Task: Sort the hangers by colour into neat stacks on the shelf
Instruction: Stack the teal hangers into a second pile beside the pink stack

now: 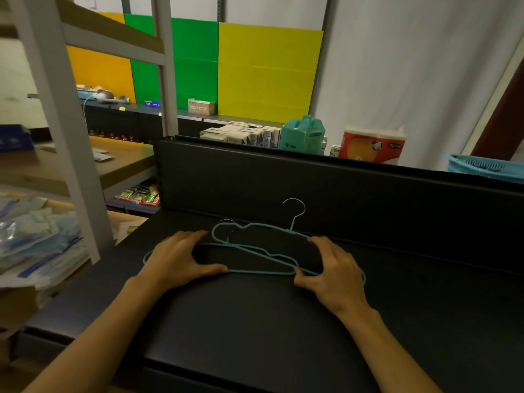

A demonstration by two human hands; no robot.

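Note:
Two teal wire hangers [256, 249] lie overlapped on the black shelf [255, 321], close to its black back panel [283, 180]. One hook [296, 211] points up against the panel, the other hook [228, 228] lies further left. My left hand [181, 258] rests on the left ends of the hangers, thumb on the lower wire. My right hand [333, 268] pinches the wires at their right end. Both hands cover the outer ends of the hangers.
A grey metal rack [59, 131] with wooden boards and plastic-wrapped packs stands at the left. Behind the back panel are carton boxes [243, 136], a teal jug [303, 134], a tissue pack [371, 147] and a blue basket [485, 167].

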